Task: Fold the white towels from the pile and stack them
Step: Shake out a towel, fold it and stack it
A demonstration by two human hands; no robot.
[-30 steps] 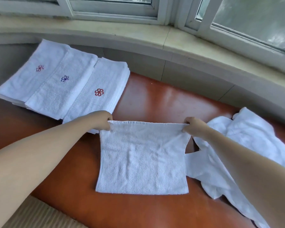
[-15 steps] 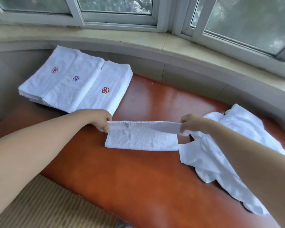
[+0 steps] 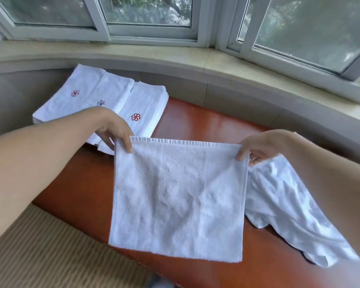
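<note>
Up top, left hand point(image 3: 112, 129) and right hand point(image 3: 258, 148) each pinching a white towel point(image 3: 179, 196) corner, towel hanging

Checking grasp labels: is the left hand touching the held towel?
Touching. The head view shows the left hand pinching the towel's top left corner, thumb over the hem.

Looks like a home or guest room with a bay window point(image 3: 150, 19): beneath it a curved stone sill point(image 3: 195, 63), below that a polished reddish-brown window seat point(image 3: 195, 125), and at the seat's near edge striped beige upholstery point(image 3: 50, 256).
</note>
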